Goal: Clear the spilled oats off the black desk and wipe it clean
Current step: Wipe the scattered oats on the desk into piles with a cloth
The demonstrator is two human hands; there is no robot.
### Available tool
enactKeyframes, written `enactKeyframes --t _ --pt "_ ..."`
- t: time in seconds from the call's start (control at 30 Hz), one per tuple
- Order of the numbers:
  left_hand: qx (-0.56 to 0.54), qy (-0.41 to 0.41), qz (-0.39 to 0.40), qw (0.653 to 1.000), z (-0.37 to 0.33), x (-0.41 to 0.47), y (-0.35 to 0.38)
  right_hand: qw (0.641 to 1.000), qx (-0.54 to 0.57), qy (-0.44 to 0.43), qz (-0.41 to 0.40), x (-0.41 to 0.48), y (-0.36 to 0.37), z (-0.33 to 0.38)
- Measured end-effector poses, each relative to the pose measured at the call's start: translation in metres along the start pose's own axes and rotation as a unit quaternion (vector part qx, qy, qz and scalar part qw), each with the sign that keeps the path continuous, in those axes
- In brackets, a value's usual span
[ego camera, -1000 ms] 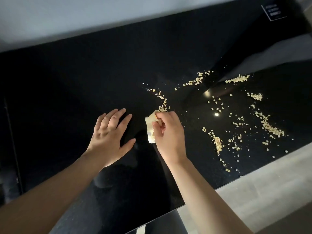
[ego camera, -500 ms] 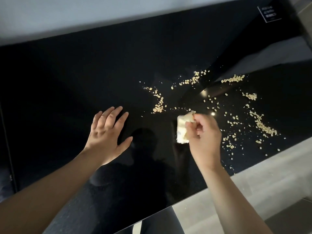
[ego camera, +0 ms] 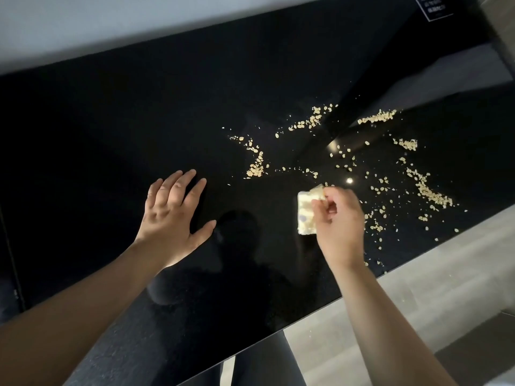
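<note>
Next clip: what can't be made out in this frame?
Head view:
- Label at the desk's far corner: print too small, cut by the top edge.
- Wiping pad: cloth or sponge unclear; right hand covers part.
- Oats: any beneath that hand are hidden.
- Desk's left end: too dark.

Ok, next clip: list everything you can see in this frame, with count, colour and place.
black desk: one, glossy black, fills most of the frame.
oats: many loose flakes, pale tan, in patches over the desk's right half.
cloth: one, pale yellow, at the near left edge of the oats.
label: one, dark with white print, far right corner.
wall: pale grey, beyond the desk.
floor: grey, near right.
left hand: fingers spread, flat on the desk.
right hand: grips the cloth.
</note>
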State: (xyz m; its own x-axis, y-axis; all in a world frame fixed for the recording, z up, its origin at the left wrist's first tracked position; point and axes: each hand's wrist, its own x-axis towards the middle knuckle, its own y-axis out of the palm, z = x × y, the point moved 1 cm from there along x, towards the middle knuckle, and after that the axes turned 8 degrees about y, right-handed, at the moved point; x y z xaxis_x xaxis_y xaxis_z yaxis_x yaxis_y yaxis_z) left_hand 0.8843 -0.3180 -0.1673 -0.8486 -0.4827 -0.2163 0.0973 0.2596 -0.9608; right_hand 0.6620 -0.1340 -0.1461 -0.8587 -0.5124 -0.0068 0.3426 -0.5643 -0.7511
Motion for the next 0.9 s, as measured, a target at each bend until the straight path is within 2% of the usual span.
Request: enactKeyframes --t 0.1,0.17,0.37,0.6,0.7,0.9 --pt "-0.006 0.002 0.003 1.000 0.000 0.000 -0.001 1.000 0.012 -0.016 -0.008 0.014 -0.011 0.005" --pt "-0.016 0.006 0.003 1.000 0.002 -0.001 -0.001 0.999 0.039 -0.028 0.019 0.014 -0.006 0.023" --pt "-0.082 -0.020 -0.030 0.996 0.014 -0.011 -0.014 0.986 0.077 -0.073 0.126 -0.005 0.057 0.089" --pt "-0.083 -0.057 -0.041 0.994 0.034 -0.020 -0.023 0.981 0.043 -0.091 0.165 0.007 0.106 0.119" --pt "-0.083 -0.056 -0.039 0.994 0.032 -0.013 -0.023 0.987 0.025 -0.070 0.143 0.020 0.095 0.102" --pt "-0.083 -0.052 -0.038 0.994 0.024 0.013 -0.019 0.999 -0.022 -0.018 0.027 0.054 0.047 0.047"
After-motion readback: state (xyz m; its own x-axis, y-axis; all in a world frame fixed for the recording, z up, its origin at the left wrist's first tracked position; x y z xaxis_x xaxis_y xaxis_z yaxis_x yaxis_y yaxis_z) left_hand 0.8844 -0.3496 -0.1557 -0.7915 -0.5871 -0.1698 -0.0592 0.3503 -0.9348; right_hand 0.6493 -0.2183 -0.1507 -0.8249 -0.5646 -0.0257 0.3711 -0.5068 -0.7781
